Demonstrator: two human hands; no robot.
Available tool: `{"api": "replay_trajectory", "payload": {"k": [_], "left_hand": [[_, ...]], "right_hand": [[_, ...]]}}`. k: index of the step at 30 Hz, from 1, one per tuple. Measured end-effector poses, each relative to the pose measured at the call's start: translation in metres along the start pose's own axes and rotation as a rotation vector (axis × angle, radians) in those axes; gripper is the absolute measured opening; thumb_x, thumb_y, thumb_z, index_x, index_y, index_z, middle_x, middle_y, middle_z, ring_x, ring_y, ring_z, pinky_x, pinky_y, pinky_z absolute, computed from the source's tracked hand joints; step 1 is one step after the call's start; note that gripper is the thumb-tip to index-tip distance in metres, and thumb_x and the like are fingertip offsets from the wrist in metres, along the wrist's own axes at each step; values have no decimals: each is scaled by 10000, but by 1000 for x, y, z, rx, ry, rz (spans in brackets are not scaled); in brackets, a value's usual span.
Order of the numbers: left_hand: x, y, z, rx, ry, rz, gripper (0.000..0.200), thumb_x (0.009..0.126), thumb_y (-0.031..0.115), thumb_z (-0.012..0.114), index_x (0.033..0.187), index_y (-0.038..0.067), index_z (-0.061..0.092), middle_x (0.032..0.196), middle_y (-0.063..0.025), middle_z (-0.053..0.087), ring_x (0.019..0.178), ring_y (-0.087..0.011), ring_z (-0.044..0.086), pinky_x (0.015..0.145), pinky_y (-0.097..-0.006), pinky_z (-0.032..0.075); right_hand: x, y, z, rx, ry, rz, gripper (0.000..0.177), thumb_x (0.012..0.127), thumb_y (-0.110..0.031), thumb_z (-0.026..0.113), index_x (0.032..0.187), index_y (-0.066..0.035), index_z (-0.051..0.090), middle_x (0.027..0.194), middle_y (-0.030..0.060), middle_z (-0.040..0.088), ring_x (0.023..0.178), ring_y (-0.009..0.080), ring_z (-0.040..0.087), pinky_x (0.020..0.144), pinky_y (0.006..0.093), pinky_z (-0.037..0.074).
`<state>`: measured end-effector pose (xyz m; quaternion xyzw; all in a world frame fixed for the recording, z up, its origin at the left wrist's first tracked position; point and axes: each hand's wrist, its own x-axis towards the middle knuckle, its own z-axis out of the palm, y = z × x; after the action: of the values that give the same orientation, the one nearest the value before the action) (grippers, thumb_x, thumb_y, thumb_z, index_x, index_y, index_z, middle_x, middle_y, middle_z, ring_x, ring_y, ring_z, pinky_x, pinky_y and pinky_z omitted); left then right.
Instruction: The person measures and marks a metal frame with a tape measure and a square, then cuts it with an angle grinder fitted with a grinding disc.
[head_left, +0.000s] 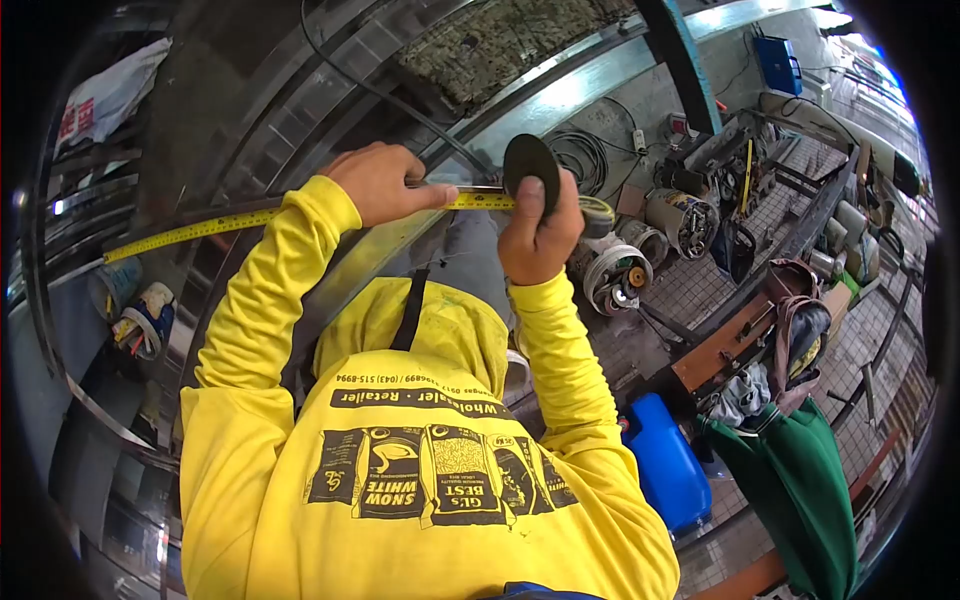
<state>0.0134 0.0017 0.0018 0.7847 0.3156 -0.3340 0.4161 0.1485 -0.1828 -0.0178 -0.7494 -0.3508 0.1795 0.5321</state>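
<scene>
Right hand (540, 235) is clamped on a dark disc (531, 165) right at the tape (200, 228); left hand (380, 185) pins the tape flat with closed fingers, over the steel frame (570, 92). I'd keep it taut, no sag.

Left hand (380, 185) pinches the yellow tape measure (190, 232); right hand (540, 238) grips a dark disc (530, 163) against it

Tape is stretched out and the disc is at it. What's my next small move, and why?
Probably keep the left hand pinning the tape measure and nudge the dark disc in the right hand to scratch a mark: its edge sits at the tape just beyond the left fingertips.
</scene>
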Motion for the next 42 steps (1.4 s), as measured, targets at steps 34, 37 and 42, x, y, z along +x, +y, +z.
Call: {"api": "replay_trajectory", "payload": {"k": [34,37,42], "left_hand": [[6,-7,13,-67,101,44,854,845,735,679,1103,-78,739,1073,-284,719,1034,-381,703,902,-443,545],[7,-3,4,-74,12,19,867,833,736,690,1107,-86,735,1079,-287,720,1027,-381,707,900,-442,547],[10,-8,6,-62,7,29,873,818,751,690,1093,-76,746,1017,-274,732,966,-372,723,862,-434,554]], "right_hand": [[-17,-14,-13,-258,-134,73,193,976,-69,628,1155,3,641,889,191,699,742,375,698,685,379,549],[-18,-14,-13,-245,-135,77,196,978,-81,639,1155,4,643,897,191,699,746,362,701,693,377,548],[-14,-11,-22,-116,-35,216,146,933,-90,641,1029,18,668,886,149,715,761,230,690,701,345,535]]}}
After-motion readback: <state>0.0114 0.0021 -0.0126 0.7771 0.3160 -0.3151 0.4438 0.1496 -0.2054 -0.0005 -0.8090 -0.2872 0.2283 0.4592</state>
